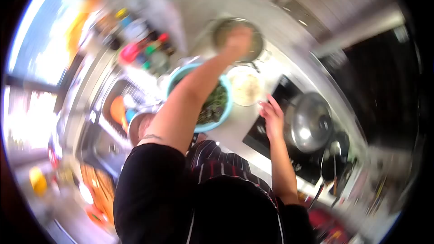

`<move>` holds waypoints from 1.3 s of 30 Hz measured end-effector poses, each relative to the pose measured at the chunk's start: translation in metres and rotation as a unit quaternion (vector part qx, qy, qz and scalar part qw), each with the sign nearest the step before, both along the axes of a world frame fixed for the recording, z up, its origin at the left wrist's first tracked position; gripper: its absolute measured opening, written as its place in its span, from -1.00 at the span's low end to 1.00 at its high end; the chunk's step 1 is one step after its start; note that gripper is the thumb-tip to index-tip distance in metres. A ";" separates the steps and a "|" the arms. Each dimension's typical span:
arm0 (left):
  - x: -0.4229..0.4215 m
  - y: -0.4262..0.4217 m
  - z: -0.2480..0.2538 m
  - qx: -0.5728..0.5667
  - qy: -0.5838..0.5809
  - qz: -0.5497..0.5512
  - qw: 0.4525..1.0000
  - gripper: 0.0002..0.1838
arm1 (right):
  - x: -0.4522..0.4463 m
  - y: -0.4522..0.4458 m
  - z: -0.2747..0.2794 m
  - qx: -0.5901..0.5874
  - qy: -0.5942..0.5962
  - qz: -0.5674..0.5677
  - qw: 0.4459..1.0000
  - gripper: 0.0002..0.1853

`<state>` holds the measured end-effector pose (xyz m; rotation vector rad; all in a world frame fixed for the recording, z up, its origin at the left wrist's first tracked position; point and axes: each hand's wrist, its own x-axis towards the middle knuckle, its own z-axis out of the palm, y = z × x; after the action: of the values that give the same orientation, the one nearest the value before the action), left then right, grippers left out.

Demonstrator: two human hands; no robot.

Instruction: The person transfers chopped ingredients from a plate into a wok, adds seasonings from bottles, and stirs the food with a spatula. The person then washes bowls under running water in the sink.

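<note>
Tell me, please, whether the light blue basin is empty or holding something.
The light blue basin is holding something: leafy greens show inside. The left arm hides part, so its fullness is unclear.

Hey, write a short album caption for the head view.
Left hand at a round pot, beyond a blue basin of greens; right hand near the stovetop.

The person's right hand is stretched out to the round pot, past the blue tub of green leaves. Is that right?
Not quite: the head view shows the left hand stretched out to the round pot, past the blue tub of green leaves.
</note>
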<state>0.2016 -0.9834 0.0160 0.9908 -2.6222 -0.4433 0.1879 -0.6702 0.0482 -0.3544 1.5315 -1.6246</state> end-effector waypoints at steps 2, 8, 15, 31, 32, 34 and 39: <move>0.036 0.052 0.000 -0.082 0.209 0.044 0.973 -0.61 | 0.020 0.044 0.007 0.003 -0.019 0.050 0.999 -0.50; 0.294 0.259 0.048 0.173 0.204 0.079 0.960 -0.61 | 0.062 0.125 -0.022 0.091 -0.107 0.204 0.969 -0.59; 0.562 0.459 -0.013 0.118 0.160 0.512 0.836 -0.79 | 0.149 0.119 -0.040 0.147 -0.126 0.372 0.908 -0.58; 0.962 0.416 -0.116 0.048 0.098 0.672 0.732 -0.67 | 0.433 0.146 -0.036 0.189 -0.077 0.485 0.850 -0.62; 0.970 0.405 -0.118 0.057 0.070 0.661 0.745 -0.66 | 0.446 0.151 -0.038 0.192 -0.085 0.478 0.853 -0.62; 0.990 0.389 -0.141 0.048 0.032 0.622 0.781 -0.65 | 0.460 0.164 -0.042 0.197 -0.095 0.458 0.861 -0.63; 1.013 0.387 -0.165 0.108 0.017 0.536 0.837 -0.71 | 0.445 0.195 -0.034 0.211 -0.060 0.366 0.904 -0.62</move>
<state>1.2142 -0.5965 -0.1489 2.2282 -1.5769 -0.4289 0.6325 -0.4754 0.0144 -0.5001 1.3711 -0.6956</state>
